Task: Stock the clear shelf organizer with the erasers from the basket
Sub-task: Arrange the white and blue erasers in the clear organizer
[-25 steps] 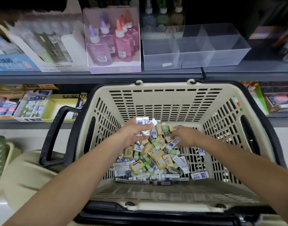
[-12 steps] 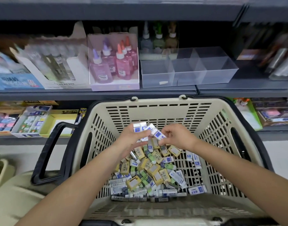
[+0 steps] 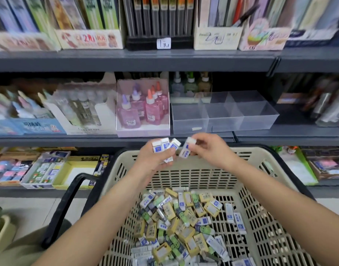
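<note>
Both hands have come up out of the basket (image 3: pixel 203 177), leaving the pile (image 3: pixel 184 223) of yellow, green and white erasers on its floor, nearest the camera. A second ago they were down in that pile, picking; now they hang by the far rim, close together but not touching. The left hand (image 3: pixel 155 162) grips a bunch of white-and-blue erasers (image 3: pixel 164 146), three or four, ends upward. The right hand (image 3: pixel 211 150) pinches a single eraser (image 3: pixel 186 149) of the same kind between thumb and fingertips, tilted toward the bunch. Beyond them, past the shelf (image 3: pixel 107 140) edge, stands the organizer (image 3: pixel 222 116), its compartments showing nothing inside, with pink glue bottles (image 3: pixel 145 110) to its left. Picking looks done for this load and the carry seems under way; no eraser is in the organizer yet. The next move is probably a reach forward to set them in a compartment.
</note>
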The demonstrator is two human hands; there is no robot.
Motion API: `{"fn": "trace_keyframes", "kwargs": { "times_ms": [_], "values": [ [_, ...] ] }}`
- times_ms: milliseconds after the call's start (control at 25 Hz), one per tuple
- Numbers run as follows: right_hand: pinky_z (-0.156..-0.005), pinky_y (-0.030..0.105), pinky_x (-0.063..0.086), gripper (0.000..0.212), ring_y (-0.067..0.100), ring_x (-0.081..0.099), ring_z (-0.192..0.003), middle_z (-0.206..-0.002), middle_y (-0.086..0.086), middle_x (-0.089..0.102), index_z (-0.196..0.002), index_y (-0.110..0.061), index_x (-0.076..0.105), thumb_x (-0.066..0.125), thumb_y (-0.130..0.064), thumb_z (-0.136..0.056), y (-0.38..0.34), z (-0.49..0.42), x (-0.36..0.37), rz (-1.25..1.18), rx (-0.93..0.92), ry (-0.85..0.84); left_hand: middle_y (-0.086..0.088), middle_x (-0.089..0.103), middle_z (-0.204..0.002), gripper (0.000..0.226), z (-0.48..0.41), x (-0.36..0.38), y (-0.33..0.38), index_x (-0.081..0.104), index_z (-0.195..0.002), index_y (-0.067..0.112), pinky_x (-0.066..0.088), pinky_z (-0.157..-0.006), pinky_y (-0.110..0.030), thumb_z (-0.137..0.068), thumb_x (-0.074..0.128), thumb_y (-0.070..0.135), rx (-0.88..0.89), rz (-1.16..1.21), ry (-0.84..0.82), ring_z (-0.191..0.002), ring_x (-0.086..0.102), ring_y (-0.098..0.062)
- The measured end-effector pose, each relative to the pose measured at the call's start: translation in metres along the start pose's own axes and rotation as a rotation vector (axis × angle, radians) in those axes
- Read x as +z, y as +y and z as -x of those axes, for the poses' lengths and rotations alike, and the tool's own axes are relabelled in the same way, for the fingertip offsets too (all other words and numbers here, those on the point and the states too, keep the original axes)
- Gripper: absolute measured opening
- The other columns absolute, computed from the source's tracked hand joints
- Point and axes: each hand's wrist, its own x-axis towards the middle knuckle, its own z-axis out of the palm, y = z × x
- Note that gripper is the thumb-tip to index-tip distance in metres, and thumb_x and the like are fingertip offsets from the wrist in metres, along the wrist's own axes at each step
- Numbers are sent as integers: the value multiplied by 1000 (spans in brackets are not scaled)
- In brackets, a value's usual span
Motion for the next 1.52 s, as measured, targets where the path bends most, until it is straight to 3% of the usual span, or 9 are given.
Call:
{"fn": "trace_keyframes", "kwargs": {
  "times_ms": [160, 280, 640, 960, 1080, 1160, 1240, 1400, 1520],
  "values": [
    [-70, 25, 52, 23, 7, 57, -67, -71, -8, 61, -75, -32, 60, 71, -12, -78, -23, -53, -28, 10, -55, 260, -12, 68, -103, 34, -12, -8, 29, 57, -114, 12, 58, -69, -27, -82, 68, 7, 62, -59, 57, -86, 67, -22],
    [-82, 25, 50, 11, 6, 61, -76, -83, -6, 68, -90, -23, 70, 70, -21, -80, -23, -85, -36, 179, -52, 334, -15, 66, -109, 40, -21, -13, 34, 54, -120, 8, 56, -76, -30, -83, 68, 8, 69, -74, 122, -96, 66, -26],
    [-86, 29, 47, 27, 14, 60, -100, -111, -3, 66, -112, -22, 64, 58, -34, -89, -3, -116, -15, 535, -21, -216, -14, 66, -107, 34, -54, -12, 25, 55, -110, 14, 56, -65, -25, -81, 71, 11, 40, -36, 216, -92, 67, -23],
    [-69, 30, 41, 17, 21, 61, -98, -100, -5, 68, -106, -29, 60, 53, -31, -90, 1, -115, 2, 715, -33, -119, -14, 66, -106, 38, -57, -4, 22, 52, -117, 9, 58, -64, -27, -82, 69, 9, 36, 16, 175, -86, 68, -19],
    [-82, 35, 49, 33, 20, 58, -109, -116, -2, 64, -123, -25, 55, 55, -31, -90, -4, -105, 0, 651, -64, -102, -14, 67, -105, 34, -53, 0, 22, 53, -115, 11, 58, -68, -27, -84, 67, 9, 39, 38, 108, -87, 68, -20],
    [-88, 34, 49, 32, 17, 60, -103, -116, -1, 65, -122, -19, 58, 54, -28, -91, -10, -92, -3, 510, -147, 84, -11, 68, -102, 28, -49, 0, 20, 56, -109, 15, 58, -71, -26, -84, 67, 9, 47, 51, 64, -88, 68, -19],
    [-79, 23, 45, 25, 10, 59, -87, -101, -5, 68, -112, -17, 65, 53, -27, -92, -16, -77, -1, 354, -167, 177, -7, 69, -100, 25, -43, -3, 18, 58, -104, 19, 57, -73, -27, -84, 67, 9, 62, 41, 24, -91, 68, -20],
    [-60, 5, 41, 14, -3, 60, -64, -77, -16, 61, -97, -14, 68, 56, -19, -91, -22, -57, 14, 174, -56, 26, -7, 69, -94, 18, -30, 1, 17, 60, -99, 19, 57, -66, -25, -85, 64, 8, 74, 61, -36, -87, 68, -19],
    [-50, 10, 46, 14, -3, 62, -52, -69, -6, 64, -79, -17, 59, 55, -11, -91, -27, -55, 9, -83, 62, 28, -7, 69, -93, 7, -22, 4, 21, 59, -98, 15, 57, -67, -27, -93, 55, 15, 36, 98, 5, -85, 67, -18]
  ]
}}
